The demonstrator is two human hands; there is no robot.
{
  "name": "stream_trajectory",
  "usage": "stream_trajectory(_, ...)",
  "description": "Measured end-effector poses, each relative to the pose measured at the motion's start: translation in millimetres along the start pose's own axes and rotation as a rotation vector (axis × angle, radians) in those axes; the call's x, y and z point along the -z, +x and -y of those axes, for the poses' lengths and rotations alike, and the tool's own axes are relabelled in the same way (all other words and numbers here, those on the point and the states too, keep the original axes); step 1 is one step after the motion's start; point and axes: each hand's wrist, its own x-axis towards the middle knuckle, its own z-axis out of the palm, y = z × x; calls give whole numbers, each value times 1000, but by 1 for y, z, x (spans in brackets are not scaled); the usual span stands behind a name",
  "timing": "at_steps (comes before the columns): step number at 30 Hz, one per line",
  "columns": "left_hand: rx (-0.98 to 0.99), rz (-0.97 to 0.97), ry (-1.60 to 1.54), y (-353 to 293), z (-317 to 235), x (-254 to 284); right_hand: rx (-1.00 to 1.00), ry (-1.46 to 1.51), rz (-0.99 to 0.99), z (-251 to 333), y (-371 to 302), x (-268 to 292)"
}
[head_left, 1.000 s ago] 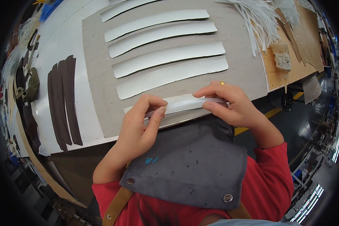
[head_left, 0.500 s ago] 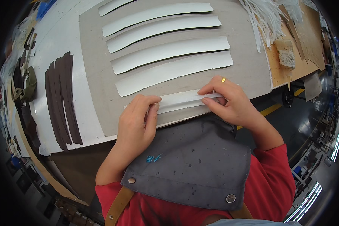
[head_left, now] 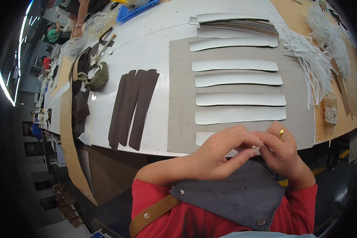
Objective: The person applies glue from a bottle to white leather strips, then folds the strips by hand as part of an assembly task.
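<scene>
A: How are the two hands set?

B: They meet fingertip to fingertip at the near edge of the white table (head_left: pixel 162 59). The left hand (head_left: pixel 228 152) has thumb and fingers pinched on a pale sliver (head_left: pixel 256 150). The right hand (head_left: pixel 281 148), a gold ring (head_left: pixel 281 133) on one finger, curls close against it; I can't tell whether it grips the sliver too.

A: Where is the nearest white strip (head_left: pixel 203 137)?

B: On the grey board (head_left: pixel 182 91), just behind the left hand. Its left end shows; the hand covers part of the rest. Beyond it, more white strips (head_left: pixel 240 99) lie in spaced rows, with a stack of dark-edged strips (head_left: pixel 242 28) at the far end.

A: Any containers?

B: A blue tray (head_left: pixel 125 17) at the far side, cut off by the top of the view. Something yellow and something greyish show at it, too small to name.

A: And the clear plastic bag (head_left: pixel 96 25)?

B: It lies crumpled at the far left, near another person's hand (head_left: pixel 78 30). I can't make out its contents.

A: What flanks the board?

B: Dark brown strips (head_left: pixel 121 111) to the left, a loose bundle of thin white ribbons (head_left: pixel 305 59) to the right.
</scene>
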Motion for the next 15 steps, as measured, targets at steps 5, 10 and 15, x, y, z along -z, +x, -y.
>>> stream_trajectory(5,-171,-191,88,9,16,1,-52,173,-163,2,10,8)
stream_trajectory(10,47,-110,64,-1,22,-2,-184,362,-223,-8,-1,-6)
stream_trajectory(15,146,-99,319,-11,20,7,-473,401,-149,-15,-27,-16)
